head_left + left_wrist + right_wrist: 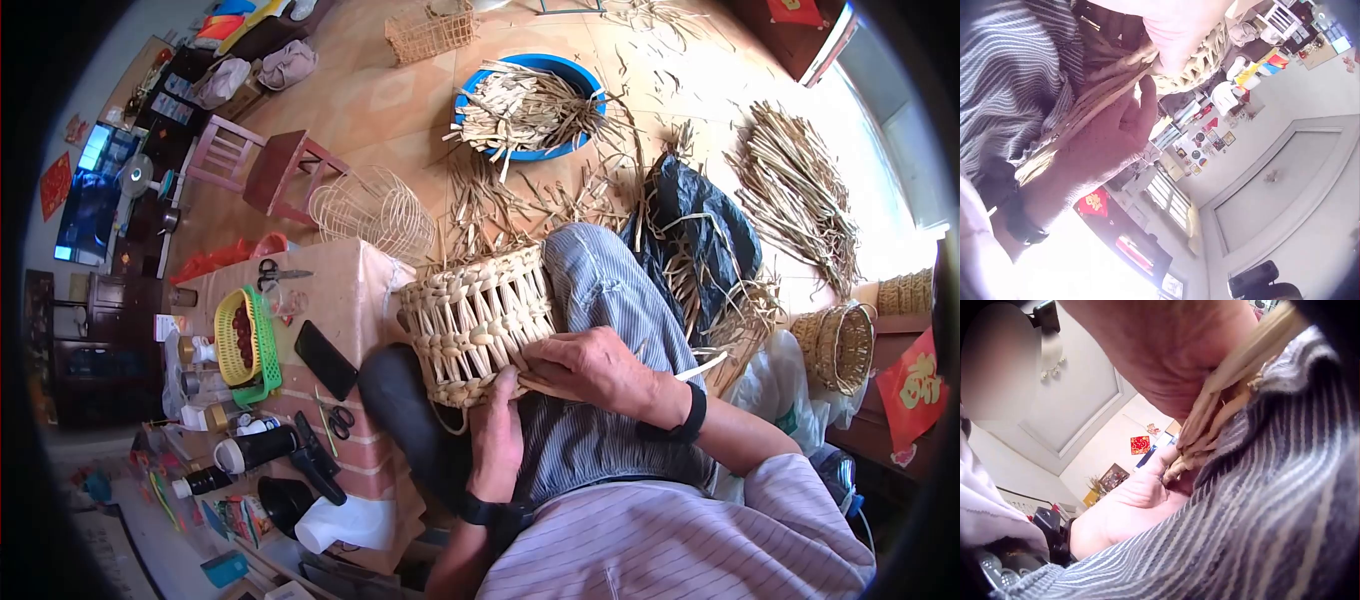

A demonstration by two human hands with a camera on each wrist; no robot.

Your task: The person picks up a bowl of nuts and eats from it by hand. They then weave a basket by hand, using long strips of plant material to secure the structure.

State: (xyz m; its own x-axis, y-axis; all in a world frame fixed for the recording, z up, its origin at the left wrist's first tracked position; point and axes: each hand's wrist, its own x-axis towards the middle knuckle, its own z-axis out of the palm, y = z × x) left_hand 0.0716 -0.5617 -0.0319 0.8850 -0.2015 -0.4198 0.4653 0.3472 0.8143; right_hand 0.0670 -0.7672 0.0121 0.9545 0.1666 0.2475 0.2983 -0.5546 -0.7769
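Note:
A woven straw basket [480, 320] with an open lattice side lies tilted on the person's lap. The left hand [497, 440] grips its near rim, thumb up against the braid. Just right of it, the right hand [600, 370] pinches straw strands at the same rim. In the left wrist view the right hand [1104, 131] has strands [1085, 106] running under its palm, close to the left hand [1179, 31]. The right wrist view shows the left hand [1135, 506] at the twisted straw [1210, 419], below the right hand [1166, 356]; some fingertips are hidden.
Left of the lap stands a cloth-covered table [375, 440] with a phone [326, 358], scissors [341, 421] and a yellow basket [236, 340]. On the floor are a blue basin [595, 92] of straw, a wire frame [372, 212], a black bag [705, 225] and a straw bundle [800, 190].

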